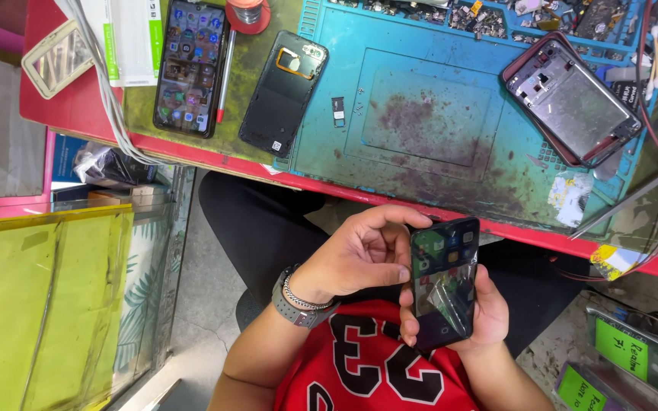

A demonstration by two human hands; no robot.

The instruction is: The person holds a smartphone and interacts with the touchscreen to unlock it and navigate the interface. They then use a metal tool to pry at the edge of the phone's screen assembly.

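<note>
- The right hand [475, 316] cradled a phone [445, 280] from below, fingers curled round its lower edges and the thumb pressed along its left side.
- The phone sat over the person's lap, just in front of the bench edge, well below the mat.
- Its long axis ran nearly straight away from the person, tilted slightly, with the top end toward the bench and the lit screen facing up.
- A loose clear film [451, 298] lay crumpled on the lower half of the screen.
- The left hand [359, 255] was half closed beside the phone, its thumb and fingertips touching the phone's upper left edge; whether it gripped or only touched could not be told.
- A watch [292, 304] and a bracelet sat on the left wrist.
- Beyond the hands, a red bench edge [390, 196] crossed the view.
- On the bench lay a stained blue mat [428, 114].
- A bare phone frame [570, 99] rested on the mat's right part, angled.
- A black back cover [283, 91] lay across the mat's left border.
- Left of it, a second phone [190, 67] lay lit, screen up, lengthwise away from the person.
- A red pen [225, 76] lay between that phone and the cover.
- Small parts [489, 19] filled the mat's far tray.
</note>
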